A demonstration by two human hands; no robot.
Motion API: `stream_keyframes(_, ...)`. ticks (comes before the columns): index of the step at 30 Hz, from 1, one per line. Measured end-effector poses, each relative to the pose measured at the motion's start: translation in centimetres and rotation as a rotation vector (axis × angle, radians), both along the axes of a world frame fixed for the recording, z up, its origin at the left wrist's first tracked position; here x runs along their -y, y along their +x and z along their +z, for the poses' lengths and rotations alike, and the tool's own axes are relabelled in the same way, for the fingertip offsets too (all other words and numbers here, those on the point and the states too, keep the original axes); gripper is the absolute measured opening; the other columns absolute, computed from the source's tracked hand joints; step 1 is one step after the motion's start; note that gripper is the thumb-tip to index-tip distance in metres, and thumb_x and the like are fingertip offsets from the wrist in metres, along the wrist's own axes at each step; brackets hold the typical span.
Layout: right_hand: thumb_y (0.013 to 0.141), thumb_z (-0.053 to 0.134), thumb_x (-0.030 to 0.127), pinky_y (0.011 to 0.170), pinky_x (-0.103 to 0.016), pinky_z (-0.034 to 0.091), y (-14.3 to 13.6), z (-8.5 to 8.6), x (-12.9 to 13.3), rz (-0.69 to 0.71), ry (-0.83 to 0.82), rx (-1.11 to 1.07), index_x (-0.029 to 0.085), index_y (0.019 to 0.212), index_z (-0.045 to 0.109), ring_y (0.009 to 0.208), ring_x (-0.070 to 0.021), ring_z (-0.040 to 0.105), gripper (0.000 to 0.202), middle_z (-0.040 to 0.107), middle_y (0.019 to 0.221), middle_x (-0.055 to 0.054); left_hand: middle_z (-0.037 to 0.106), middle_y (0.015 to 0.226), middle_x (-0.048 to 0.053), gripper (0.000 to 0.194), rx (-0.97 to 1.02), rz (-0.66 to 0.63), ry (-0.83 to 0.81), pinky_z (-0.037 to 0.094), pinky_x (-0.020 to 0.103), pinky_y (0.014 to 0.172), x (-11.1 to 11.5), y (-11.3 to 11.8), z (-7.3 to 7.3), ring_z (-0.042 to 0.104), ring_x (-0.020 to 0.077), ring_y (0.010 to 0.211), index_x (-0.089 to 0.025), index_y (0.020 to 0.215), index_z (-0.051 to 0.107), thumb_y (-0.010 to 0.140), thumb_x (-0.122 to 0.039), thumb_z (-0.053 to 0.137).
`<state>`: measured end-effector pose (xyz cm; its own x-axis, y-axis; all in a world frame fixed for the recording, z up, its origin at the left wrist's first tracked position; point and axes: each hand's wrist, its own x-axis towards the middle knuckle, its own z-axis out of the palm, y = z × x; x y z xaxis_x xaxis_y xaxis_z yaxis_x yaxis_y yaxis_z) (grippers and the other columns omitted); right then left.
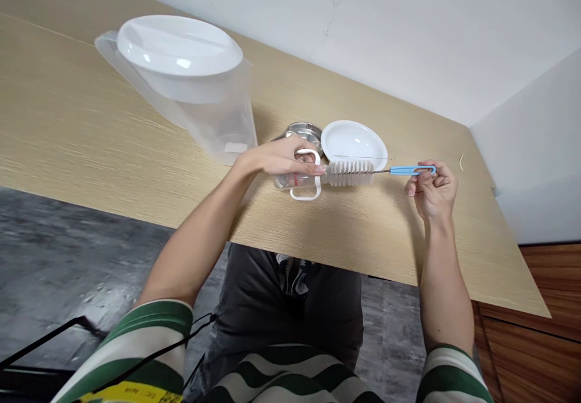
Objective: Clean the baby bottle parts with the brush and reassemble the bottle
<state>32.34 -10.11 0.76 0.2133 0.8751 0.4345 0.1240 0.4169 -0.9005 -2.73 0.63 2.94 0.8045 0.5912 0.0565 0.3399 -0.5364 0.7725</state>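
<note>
My left hand (295,158) is wrapped round a clear baby bottle (290,180) with white handles, held on its side above the table. My right hand (433,188) pinches the blue looped handle of a bottle brush (403,170). The brush's white bristles (350,173) lie level with the bottle's open end, close against it; whether the tip is inside I cannot tell. Behind the bottle sits a round metal container (308,131), partly hidden by my left hand. A white bowl (354,140) stands just behind the bristles.
A large translucent pitcher (218,118) with a white lid (181,46) stands at the left on the wooden table (363,233). A small pale strip (462,161) lies at the right. The white wall (408,40) borders the table's far edge.
</note>
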Motion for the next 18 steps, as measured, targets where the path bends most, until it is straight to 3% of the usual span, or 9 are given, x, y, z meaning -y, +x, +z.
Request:
stream_keyframes(11, 0.068, 0.084, 0.066, 0.036, -0.021, 0.039, -0.11, -0.30, -0.30, -0.015, 0.019, -0.019, 0.021, 0.077, 0.063, 0.034, -0.0083, 0.049, 0.050, 0.056, 0.047, 0.008, 0.066, 0.076, 0.005, 0.046, -0.007, -0.008, -0.068, 0.042, 0.025, 0.054, 0.32, 0.11, 0.09, 0.059, 0.0151, 0.063, -0.017, 0.086, 0.069, 0.081, -0.062, 0.071)
stream_keyframes(18, 0.070, 0.085, 0.063, 0.033, -0.019, 0.033, -0.36, -0.18, -0.23, 0.032, -0.015, -0.055, 0.021, 0.056, 0.040, 0.032, -0.0028, 0.031, 0.063, 0.035, 0.044, 0.011, 0.064, 0.075, 0.004, 0.046, -0.027, -0.007, -0.045, 0.041, 0.025, 0.053, 0.55, 0.19, 0.31, 0.056, 0.0148, 0.063, -0.017, 0.085, 0.070, 0.082, -0.062, 0.070)
